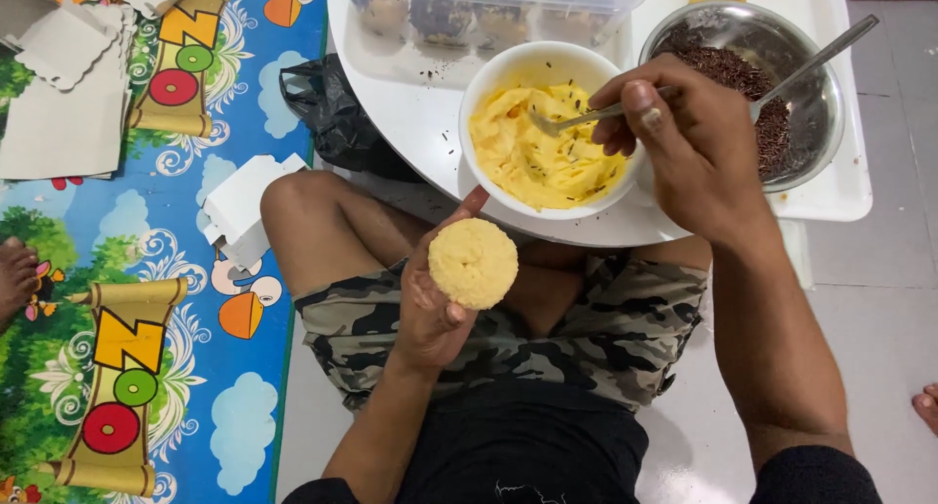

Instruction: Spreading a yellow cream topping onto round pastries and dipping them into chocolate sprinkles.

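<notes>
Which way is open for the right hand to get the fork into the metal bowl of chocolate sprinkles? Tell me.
Probably yes: the right hand holds the fork over the white bowl, and the metal bowl stands just beside it, open-topped. Only a spoon leans inside.

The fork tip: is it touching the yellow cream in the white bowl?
Touching. The head view shows the fork, held by the right hand, with its tines lying on the yellow cream inside the white bowl, no gap visible.
</notes>
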